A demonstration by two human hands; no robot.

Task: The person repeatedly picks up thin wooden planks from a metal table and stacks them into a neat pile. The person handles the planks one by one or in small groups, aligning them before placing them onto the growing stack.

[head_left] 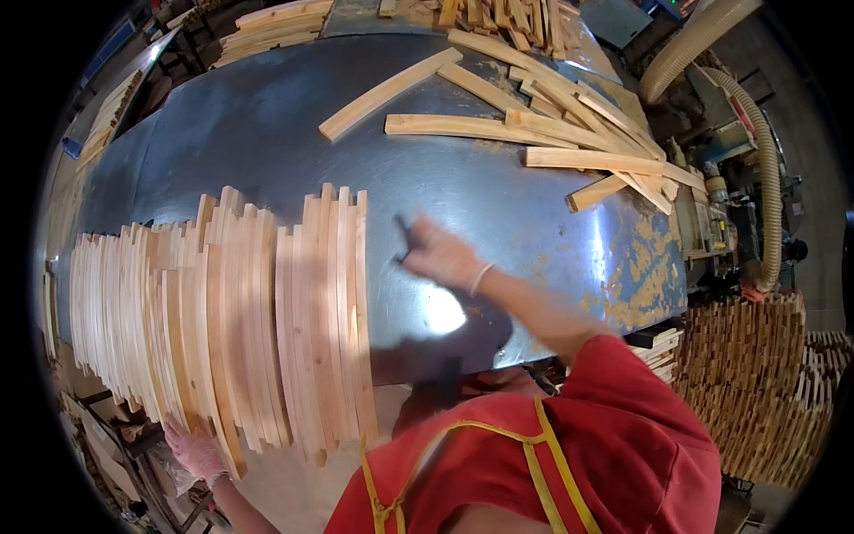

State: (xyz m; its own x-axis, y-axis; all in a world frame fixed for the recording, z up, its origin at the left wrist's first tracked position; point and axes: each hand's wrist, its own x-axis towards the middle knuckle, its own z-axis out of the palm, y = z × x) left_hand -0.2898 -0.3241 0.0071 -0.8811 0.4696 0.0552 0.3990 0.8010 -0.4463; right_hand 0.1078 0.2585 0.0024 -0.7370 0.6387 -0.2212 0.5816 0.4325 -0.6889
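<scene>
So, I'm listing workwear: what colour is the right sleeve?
The right sleeve is red; head view shows it.

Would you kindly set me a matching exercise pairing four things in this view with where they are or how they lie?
Column one:
1. Left hand
2. Right hand
3. Row of wooden strips
4. Loose heap of wooden strips

Column two:
A. Crisscrossed, toward the far right of the table
B. Blurred, just right of the row
C. By the near ends of the row, lower left
D. Side by side, toward the left

Pairs: 1-C, 2-B, 3-D, 4-A.
</scene>
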